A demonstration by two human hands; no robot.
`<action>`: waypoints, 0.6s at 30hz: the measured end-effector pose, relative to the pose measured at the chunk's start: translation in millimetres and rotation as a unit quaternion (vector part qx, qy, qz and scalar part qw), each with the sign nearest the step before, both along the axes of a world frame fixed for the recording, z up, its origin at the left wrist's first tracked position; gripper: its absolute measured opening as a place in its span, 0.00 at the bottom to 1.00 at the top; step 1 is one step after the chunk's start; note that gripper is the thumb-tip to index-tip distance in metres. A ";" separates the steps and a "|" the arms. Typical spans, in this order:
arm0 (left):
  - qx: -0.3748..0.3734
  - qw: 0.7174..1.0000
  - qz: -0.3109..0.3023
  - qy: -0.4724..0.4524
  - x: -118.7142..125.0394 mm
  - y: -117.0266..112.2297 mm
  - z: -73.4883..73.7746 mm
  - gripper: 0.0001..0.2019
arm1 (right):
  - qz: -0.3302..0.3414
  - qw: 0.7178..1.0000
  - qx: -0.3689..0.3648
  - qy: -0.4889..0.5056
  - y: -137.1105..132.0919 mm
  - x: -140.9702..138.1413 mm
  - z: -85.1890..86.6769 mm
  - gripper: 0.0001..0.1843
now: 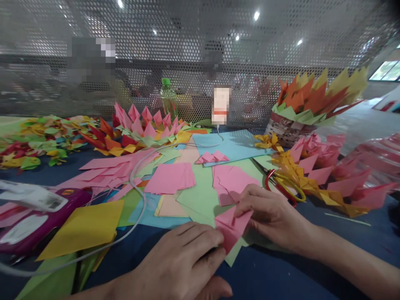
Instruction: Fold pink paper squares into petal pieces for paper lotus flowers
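Note:
A partly folded pink paper (231,229) is between my two hands, low in the middle of the head view. My right hand (271,214) pinches its upper right corner between thumb and fingers. On the paper's left edge, the curled fingertips of my left hand (184,258) press against it, with the thumb lower down. Behind the folded piece lie two stacks of pink paper squares, a left stack (171,178) and a right stack (234,181). Small folded pink pieces (212,157) rest farther back. Green sheets (196,200) spread underneath.
Scissors (275,179) with red and yellow handles lie beyond my right hand. A white cable (140,200) loops across the left side. Folded paper flowers (146,125) and a green-capped bottle (168,98) stand at the back, before a perforated metal screen (187,46). Yellow sheets (83,227) lie left.

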State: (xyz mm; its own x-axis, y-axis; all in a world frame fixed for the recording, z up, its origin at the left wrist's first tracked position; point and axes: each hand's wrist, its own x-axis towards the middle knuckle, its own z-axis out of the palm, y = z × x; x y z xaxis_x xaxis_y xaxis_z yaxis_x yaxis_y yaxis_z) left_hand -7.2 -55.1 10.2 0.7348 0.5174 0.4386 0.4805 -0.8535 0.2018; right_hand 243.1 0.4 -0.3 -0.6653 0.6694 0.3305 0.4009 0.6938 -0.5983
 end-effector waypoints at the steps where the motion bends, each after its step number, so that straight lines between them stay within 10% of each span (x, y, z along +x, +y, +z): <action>1: 0.009 1.000 0.000 -0.013 -0.7 0.3 -0.3 0.16 | -0.014 0.999 0.047 -0.002 -0.1 1.2 -0.6 0.12; 7: 0.046 0.996 0.053 -0.063 -0.9 2.1 -5.9 0.12 | -0.023 0.960 0.252 -0.117 -10.5 1.3 -2.8 0.10; 18: 0.011 0.999 0.025 -0.017 -1.2 0.7 -11.0 0.14 | 0.045 0.990 0.054 -0.120 -16.2 -11.1 8.2 0.02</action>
